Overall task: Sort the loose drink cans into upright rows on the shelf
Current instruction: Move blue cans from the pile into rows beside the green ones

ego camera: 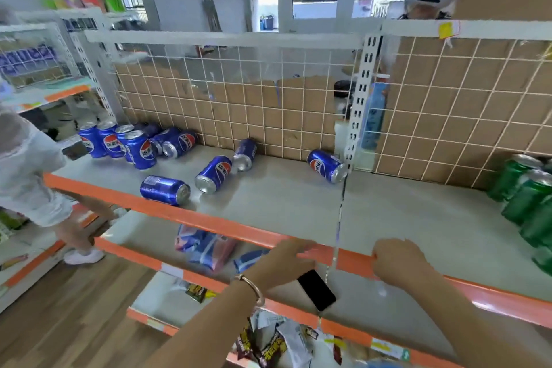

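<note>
Blur on L grip (pixel 283 260), R grip (pixel 398 261) at shelf lip (pixel 179 215); spread or pinching unclear

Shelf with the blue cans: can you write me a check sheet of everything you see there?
Surface: grey shelf, orange front edge.
Job's things: four upright blue cans back left; at least five lying blue cans scattered.
Clutter: green cans far right; black phone just below the orange edge.
Hands: left hand and right hand at the orange edge, holding no can.
Cables: nothing seen.
Surroundings: wire grid behind the shelf; another person at left; snack bags below.
</note>
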Tool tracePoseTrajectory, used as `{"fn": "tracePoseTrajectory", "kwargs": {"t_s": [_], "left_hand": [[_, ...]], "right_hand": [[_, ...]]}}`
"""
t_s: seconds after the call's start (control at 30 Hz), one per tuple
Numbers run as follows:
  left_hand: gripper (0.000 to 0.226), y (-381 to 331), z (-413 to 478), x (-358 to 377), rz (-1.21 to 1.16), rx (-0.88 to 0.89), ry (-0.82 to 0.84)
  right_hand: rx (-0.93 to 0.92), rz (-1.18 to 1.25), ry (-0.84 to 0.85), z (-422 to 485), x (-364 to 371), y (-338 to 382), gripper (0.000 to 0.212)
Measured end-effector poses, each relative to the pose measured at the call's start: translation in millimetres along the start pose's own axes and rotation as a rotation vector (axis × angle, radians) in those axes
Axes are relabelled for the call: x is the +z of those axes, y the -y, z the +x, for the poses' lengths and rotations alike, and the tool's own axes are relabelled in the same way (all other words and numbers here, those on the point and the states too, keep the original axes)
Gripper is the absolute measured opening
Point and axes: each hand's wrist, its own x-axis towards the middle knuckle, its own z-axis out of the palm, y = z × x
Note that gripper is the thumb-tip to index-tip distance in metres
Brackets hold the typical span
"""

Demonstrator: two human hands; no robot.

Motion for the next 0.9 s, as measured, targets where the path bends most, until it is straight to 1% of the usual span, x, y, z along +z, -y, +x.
{"fn": "tracePoseTrajectory", "kwargs": {"t_s": [0.13,0.23,0.33,0.43,0.5,0.57,0.7,0.8,0.9], "left_hand": [[0.035,-10.9,43.7,-8.1,-0.162,0.003,-0.051],[0.031,-12.5,70.5,-24.8,-0.144,0.010,-0.110],[0.033,-4.2,87.1,-47.6,-0.102,-0.022,-0.204],[0.037,12.7,98.7,-72.6,-0.090,-0.107,-0.334],[0.040,22.1,105.9,-87.9,-0.100,-0.180,-0.393],[0.043,27.4,116.5,-102.5,-0.086,-0.227,-0.430],[0.048,34.9,145.5,-136.9,0.023,-0.215,-0.467],[0.050,44.6,170.7,-162.7,0.108,-0.269,-0.493],[0.049,56.9,195.4,-182.3,0.132,-0.348,-0.490]], "right_hand": [[-0.084,-0.026,0.137,25.1,-23.4,-0.7,0.028],[-0.150,-0.026,0.169,61.5,-33.7,-2.8,0.032],[-0.174,0.028,0.086,100.3,-43.6,0.1,0.040],[-0.187,0.091,-0.063,135.3,-52.4,10.3,0.049],[-0.196,0.104,-0.127,154.9,-57.6,20.3,0.056],[-0.188,0.125,-0.146,172.4,-62.6,30.0,0.061],[-0.121,0.149,-0.135,202.2,-69.7,48.9,0.072],[-0.035,0.089,-0.175,219.8,-74.6,59.3,0.072],[0.071,0.094,-0.225,235.5,-82.2,63.7,0.067]]}}
